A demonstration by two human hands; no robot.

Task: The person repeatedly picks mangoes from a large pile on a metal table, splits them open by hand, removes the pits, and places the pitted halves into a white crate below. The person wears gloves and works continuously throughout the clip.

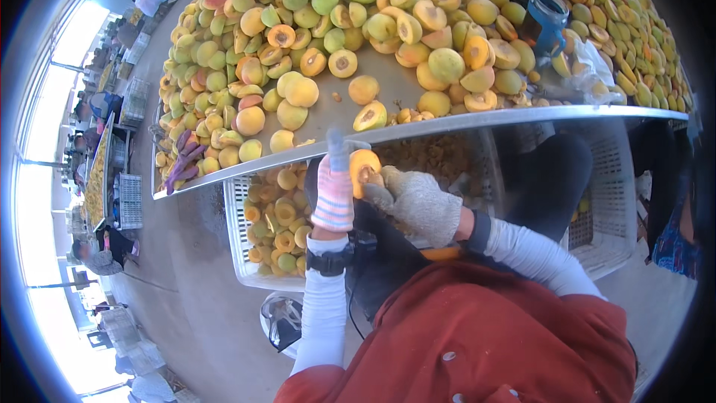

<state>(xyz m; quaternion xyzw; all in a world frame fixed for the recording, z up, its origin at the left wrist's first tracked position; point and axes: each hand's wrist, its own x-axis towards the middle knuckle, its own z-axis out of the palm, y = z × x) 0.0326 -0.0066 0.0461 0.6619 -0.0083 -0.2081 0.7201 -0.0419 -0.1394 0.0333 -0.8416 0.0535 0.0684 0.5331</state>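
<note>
In front of the table's edge, my left hand [334,187], in a pink and white striped knit glove, holds a halved orange-fleshed fruit [364,165], its cut face turned to the right. My right hand [419,201], in a grey knit glove, is at that cut face, by the brown pit. Whether it grips a small tool cannot be told. Beyond both hands, halved yellow and green fruits [342,63] lie heaped on the metal-edged table [313,150]. A purple glove [184,161] rests on the fruits at the table's left corner.
A white plastic crate [238,246] of fruit halves stands below the table at left; another crate [612,207] is at right. A blue-handled jar [543,22] and a crumpled plastic bag [590,70] sit on the table. People work at other tables far left; part of a person shows at right.
</note>
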